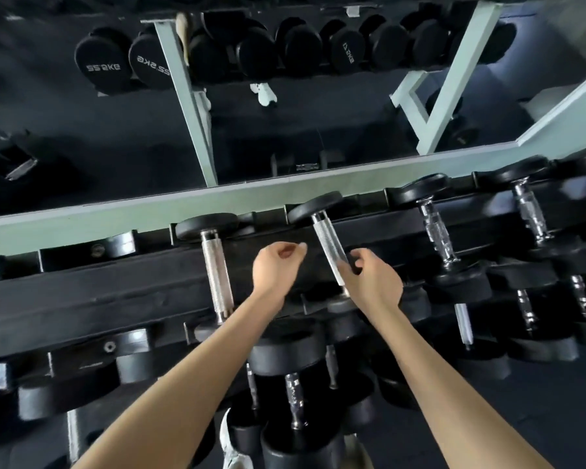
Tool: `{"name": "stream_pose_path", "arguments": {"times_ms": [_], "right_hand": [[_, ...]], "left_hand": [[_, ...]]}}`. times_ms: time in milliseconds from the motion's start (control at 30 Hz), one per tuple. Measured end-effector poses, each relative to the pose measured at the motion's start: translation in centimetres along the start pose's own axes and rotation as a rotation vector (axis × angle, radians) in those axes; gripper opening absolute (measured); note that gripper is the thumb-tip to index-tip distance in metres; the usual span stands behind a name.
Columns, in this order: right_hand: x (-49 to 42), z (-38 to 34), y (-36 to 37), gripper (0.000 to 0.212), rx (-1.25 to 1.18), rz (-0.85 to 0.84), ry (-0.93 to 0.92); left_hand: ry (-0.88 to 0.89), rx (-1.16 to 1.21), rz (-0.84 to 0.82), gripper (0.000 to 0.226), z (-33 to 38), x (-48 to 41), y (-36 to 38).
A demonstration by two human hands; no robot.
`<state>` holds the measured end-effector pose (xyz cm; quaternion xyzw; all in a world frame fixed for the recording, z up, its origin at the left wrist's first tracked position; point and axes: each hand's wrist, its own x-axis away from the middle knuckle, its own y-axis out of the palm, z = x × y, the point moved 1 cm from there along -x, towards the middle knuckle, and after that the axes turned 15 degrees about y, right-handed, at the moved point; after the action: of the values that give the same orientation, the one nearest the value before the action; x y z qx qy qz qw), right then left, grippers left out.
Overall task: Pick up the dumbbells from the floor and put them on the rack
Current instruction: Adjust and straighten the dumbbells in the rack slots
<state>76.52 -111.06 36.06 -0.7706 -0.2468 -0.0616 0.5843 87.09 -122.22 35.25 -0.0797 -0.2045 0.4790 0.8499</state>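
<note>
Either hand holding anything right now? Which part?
Right hand grips the dumbbell on the top rack by its knurled handle's near end. Left hand holds nothing.

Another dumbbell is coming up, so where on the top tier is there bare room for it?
The widest bare stretch of the rack runs left of the leftmost dumbbell, with empty saddles. A narrower gap lies between that one and the dumbbell at the right hand, where the left hand hovers. Rightward the dumbbells sit packed close.
</note>
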Motion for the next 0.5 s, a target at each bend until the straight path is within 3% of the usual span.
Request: {"name": "stream_pose_path", "arguments": {"times_ms": [100,167,300,500], "right_hand": [[-3.5,0.8,0.6,0.039,0.081,-0.310,-0.078],[-4.6,1.3,1.1,0.031,0.037,-0.430,-0.107],[-5.3,2.2,1.6,0.024,-0.081,-0.459,-0.095],[-6.2,2.7,1.9,0.030,-0.229,-0.486,0.018]], "left_hand": [[-0.062,0.030,-0.005,0.032,1.2,-1.3,5.2],[-0.064,0.021,0.049,0.026,1.6,-2.3,7.4],[-0.064,-0.066,0.179,0.029,1.6,-3.2,9.0],[-0.015,-0.182,0.118,0.025,2.5,-4.2,10.1]]}}
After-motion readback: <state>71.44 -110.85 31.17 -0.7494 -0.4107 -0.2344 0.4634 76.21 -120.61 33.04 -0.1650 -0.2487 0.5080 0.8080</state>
